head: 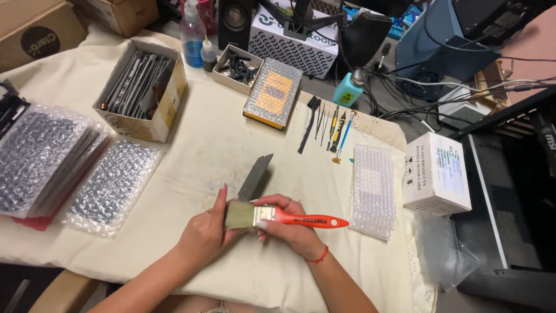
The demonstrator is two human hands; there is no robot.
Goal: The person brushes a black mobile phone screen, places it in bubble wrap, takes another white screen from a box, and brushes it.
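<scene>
Orange-handled paintbrush (pixel 278 217) clamped in the right hand (pixel 285 225), fingers wrapped round the ferrule, pale bristles pointing left, handle tip pointing right. Left hand (pixel 207 228) closed on the lower end of a thin dark grey panel (pixel 255 177), bristles touching that end, the rest of the panel slanting up and away over the cream cloth (pixel 220 139) on the table. Red cord on the right wrist.

Just right of the brush handle, flat on the cloth: one empty clear bubble-wrap sleeve (pixel 373 190). Beyond it, at the table edge: one white cardboard carton (pixel 435 173), box-shaped, with black print on its left face and a green-and-white label on top. Above the hands, well apart: a row of small tools (pixel 330 128), one black brush and roughly five slim picks and drivers, exact count hard to tell. Left of them: one bubble-wrapped flat item with yellow showing through (pixel 273 93), and one small open tray of black parts (pixel 237 68).

Far left: a leaning stack of bubble-wrapped dark panels (pixel 40 156), number unclear, and one more wrapped panel (pixel 113 185) lying alone beside it. Behind these: one open brown box of upright flat parts (pixel 142 87). At the back: two plastic bottles (pixel 194 37), one tall with blue liquid, one small; one teal dispenser bottle (pixel 349 88). Nothing between the hands and the camera.
</scene>
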